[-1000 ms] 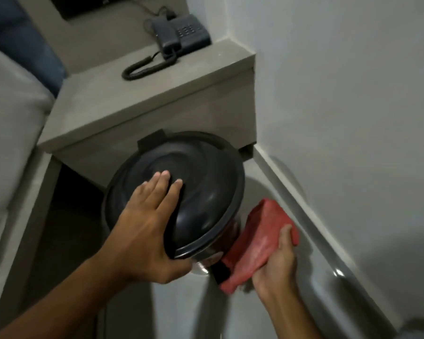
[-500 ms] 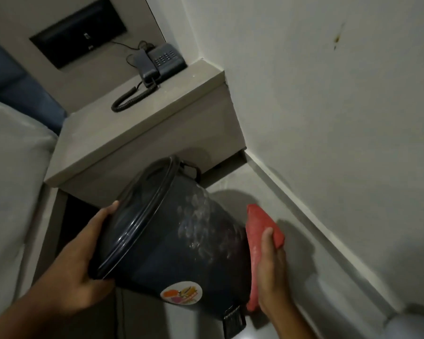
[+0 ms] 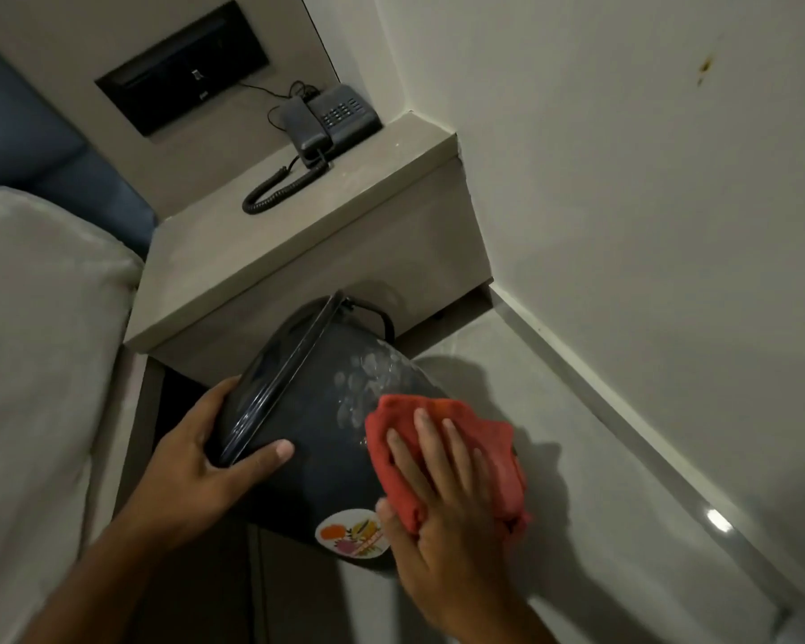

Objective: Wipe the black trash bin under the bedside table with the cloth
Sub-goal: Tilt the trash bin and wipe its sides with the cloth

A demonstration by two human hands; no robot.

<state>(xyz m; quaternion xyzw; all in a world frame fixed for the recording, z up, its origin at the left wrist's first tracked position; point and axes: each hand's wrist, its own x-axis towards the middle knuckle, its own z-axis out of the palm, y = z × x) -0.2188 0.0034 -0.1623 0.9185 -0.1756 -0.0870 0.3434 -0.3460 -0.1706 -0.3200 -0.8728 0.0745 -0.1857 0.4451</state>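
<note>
Bin (image 3: pixel 307 448), tipped over just below the table (image 3: pixel 298 244), looks light, stiff and slick, best steadied at the lid rim where the left hand (image 3: pixel 196 462) grips it, while the right hand (image 3: pixel 442 518), fingers spread flat, presses the soft cloth (image 3: pixel 484 439) on its side nearby.

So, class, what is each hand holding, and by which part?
Left hand grips the bin by its lid rim; right hand presses the cloth on the bin's side.

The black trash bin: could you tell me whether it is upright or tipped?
Tipped: the bin leans, lid toward the left hand, side wall facing up.
</note>
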